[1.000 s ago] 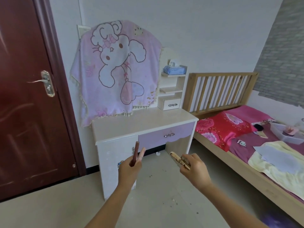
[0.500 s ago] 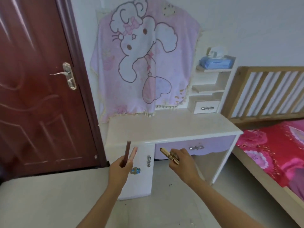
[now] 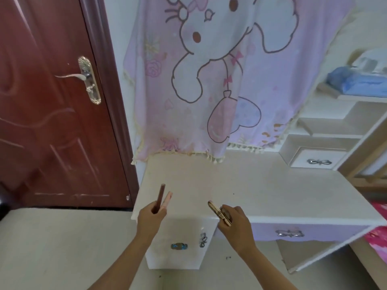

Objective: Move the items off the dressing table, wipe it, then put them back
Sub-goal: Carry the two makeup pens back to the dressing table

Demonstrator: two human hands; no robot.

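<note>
The white dressing table [image 3: 261, 185] stands beside a red door [image 3: 52, 101]; over its front edge, the left hand [image 3: 150, 218] grips a dark stick [image 3: 160, 195] and a pink stick [image 3: 167, 199] upright; the right hand [image 3: 235, 225] pinches a tan patterned stick [image 3: 218, 212], tilted.

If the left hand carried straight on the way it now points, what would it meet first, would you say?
Probably the bare dressing table top. The left hand, holding two slim sticks, sits at its front-left edge; beyond hangs the pink cloth. Height above the surface is unclear.
</note>
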